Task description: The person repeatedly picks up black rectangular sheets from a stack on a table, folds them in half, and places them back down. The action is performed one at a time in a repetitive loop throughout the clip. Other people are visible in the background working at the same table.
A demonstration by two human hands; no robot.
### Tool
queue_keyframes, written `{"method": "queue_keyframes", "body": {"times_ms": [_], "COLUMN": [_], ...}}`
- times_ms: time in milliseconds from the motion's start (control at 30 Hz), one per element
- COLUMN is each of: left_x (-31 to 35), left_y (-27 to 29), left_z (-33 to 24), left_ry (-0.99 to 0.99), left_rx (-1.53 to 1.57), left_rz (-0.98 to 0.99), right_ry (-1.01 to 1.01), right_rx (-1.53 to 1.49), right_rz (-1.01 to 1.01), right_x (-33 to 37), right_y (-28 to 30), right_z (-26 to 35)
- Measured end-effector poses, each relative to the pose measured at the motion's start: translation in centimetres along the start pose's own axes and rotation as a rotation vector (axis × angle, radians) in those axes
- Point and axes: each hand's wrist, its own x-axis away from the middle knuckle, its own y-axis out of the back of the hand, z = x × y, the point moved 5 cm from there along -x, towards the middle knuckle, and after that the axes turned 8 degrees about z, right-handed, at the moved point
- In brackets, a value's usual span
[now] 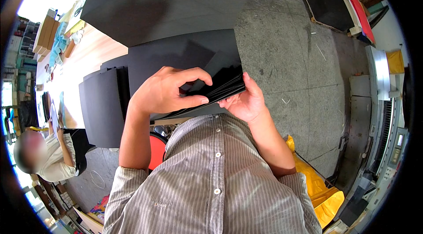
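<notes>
A bunch of black sheets [228,85], glossy on top with their edges fanned into layers, lies in front of my body. My left hand [159,91] grips its near edge, thumb low along the edge and index finger curled over the top. The left hand's other fingers are mostly hidden. At the right corner, my right hand [247,102] holds the same bunch, with its fingers partly underneath and the thumb up along the side. Under and behind the bunch spreads a wide black sheet [158,55].
Beyond it stands a larger black board surface [176,7]. Stacked black boards [99,106] stand left, beside a light wooden table [99,44]. Another person [53,154] sits far left. Right are grey floor [286,66], a yellow cover [315,185] and a long machine [374,146].
</notes>
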Motion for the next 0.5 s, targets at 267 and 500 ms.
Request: {"method": "queue_keyframes", "body": {"times_ms": [267, 500], "left_x": [-0.02, 0.08], "left_y": [0.11, -0.04], "left_z": [-0.21, -0.13], "left_ry": [-0.005, 0.014], "left_rx": [-0.016, -0.003], "left_rz": [0.011, 0.019], "right_ry": [-0.003, -0.007], "right_rx": [-0.038, -0.053], "right_rz": [-0.002, 0.062], "right_x": [0.19, 0.21], "right_y": [-0.04, -0.23], "right_z": [-0.02, -0.06]}}
